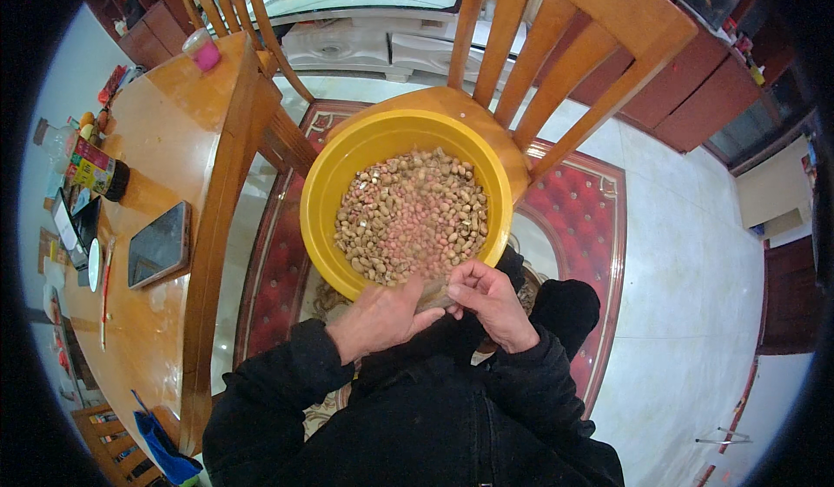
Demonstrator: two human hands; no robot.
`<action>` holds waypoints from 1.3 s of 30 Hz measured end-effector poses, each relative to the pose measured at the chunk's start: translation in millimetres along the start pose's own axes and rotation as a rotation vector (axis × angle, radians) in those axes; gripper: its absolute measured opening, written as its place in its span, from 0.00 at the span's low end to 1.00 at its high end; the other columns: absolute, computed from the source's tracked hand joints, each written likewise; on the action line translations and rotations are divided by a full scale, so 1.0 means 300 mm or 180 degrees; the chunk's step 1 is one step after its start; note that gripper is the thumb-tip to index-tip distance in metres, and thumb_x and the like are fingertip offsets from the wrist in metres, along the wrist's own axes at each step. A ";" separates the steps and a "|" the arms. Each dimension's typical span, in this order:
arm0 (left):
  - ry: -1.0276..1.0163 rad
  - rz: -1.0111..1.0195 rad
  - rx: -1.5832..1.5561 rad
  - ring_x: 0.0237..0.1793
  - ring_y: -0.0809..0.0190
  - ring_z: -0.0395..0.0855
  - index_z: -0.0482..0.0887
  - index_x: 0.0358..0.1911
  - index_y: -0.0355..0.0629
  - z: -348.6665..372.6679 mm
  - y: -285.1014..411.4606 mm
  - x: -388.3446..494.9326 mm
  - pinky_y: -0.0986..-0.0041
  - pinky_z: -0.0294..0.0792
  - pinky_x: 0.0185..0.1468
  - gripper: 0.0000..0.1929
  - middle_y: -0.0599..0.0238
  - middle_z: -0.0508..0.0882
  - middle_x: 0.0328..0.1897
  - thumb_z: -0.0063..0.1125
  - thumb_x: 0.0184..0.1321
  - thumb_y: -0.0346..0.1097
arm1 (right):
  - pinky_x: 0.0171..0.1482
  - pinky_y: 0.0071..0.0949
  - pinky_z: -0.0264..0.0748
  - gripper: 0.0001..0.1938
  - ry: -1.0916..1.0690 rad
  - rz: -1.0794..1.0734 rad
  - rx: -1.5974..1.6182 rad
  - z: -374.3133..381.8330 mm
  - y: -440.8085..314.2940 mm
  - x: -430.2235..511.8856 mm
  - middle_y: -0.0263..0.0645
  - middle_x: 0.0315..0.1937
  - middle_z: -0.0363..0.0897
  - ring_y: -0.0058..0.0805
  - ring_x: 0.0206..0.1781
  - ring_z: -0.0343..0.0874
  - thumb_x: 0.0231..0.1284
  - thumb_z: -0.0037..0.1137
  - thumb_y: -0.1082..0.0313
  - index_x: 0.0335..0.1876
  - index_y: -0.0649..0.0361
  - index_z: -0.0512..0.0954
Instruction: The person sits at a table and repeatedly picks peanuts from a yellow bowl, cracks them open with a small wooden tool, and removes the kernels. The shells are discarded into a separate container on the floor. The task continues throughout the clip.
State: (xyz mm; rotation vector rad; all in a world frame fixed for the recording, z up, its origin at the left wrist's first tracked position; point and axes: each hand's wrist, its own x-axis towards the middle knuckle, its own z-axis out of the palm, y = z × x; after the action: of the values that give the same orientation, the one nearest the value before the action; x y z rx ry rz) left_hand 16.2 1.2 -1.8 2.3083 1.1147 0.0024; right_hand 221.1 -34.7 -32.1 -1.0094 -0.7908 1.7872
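A yellow plastic basin point(407, 121) holds a heap of tan unshelled peanuts point(374, 252) and loose pink peanut kernels point(423, 216). At its near rim, my left hand point(384, 314) grips a flat grey-brown piece point(432, 296), perhaps wood or bamboo, between thumb and fingers. My right hand point(492, 301) meets the far end of that piece, thumb and forefinger pinched together. A small tan bit shows at these fingertips; it looks like a peanut, though the fingers mostly cover it.
The basin rests on a wooden chair's seat point(521, 181). To the left, a wooden table point(156, 141) bears a tablet-like device point(159, 244), a jar with a dark lid point(98, 169) and a pink-filled cup point(202, 50). Under the chair lies a red patterned rug point(586, 207).
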 end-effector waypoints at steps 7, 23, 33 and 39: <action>-0.0064 -0.0384 -0.0665 0.34 0.31 0.81 0.71 0.46 0.34 0.015 0.000 0.000 0.46 0.72 0.37 0.22 0.36 0.82 0.28 0.50 0.68 0.51 | 0.36 0.19 0.74 0.05 0.0178 0.0053 0.0737 0.024 0.033 0.007 0.33 0.33 0.78 0.20 0.31 0.78 0.68 0.53 0.70 0.44 0.61 0.74; 0.0280 -0.1160 -0.4345 0.13 0.77 0.65 0.77 0.41 0.41 -0.002 -0.016 0.016 0.84 0.56 0.17 0.16 0.76 0.71 0.18 0.48 0.72 0.48 | 0.40 0.23 0.79 0.05 0.0383 -0.0207 0.0313 0.069 0.020 0.044 0.32 0.37 0.77 0.20 0.36 0.79 0.68 0.52 0.74 0.46 0.60 0.73; 0.1074 -0.1300 -0.3906 0.13 0.75 0.67 0.73 0.37 0.42 0.046 0.026 0.057 0.82 0.60 0.16 0.09 0.73 0.73 0.19 0.54 0.69 0.39 | 0.55 0.26 0.77 0.07 0.0432 -0.0662 -0.0185 0.064 0.075 0.053 0.35 0.43 0.79 0.24 0.46 0.80 0.69 0.52 0.75 0.49 0.64 0.75; 0.1422 -0.1556 -0.4179 0.12 0.74 0.66 0.74 0.37 0.40 0.033 -0.018 0.052 0.79 0.60 0.16 0.09 0.70 0.75 0.21 0.53 0.69 0.38 | 0.52 0.27 0.78 0.09 0.0683 -0.0892 0.0197 0.019 0.066 0.078 0.38 0.43 0.80 0.26 0.45 0.81 0.69 0.48 0.77 0.51 0.66 0.74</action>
State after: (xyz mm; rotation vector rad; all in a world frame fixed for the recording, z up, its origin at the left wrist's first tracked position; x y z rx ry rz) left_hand 24.9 10.2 -16.5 0.8571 1.2734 0.8260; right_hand 202.4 -21.2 -53.2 -0.9785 -0.7007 1.4300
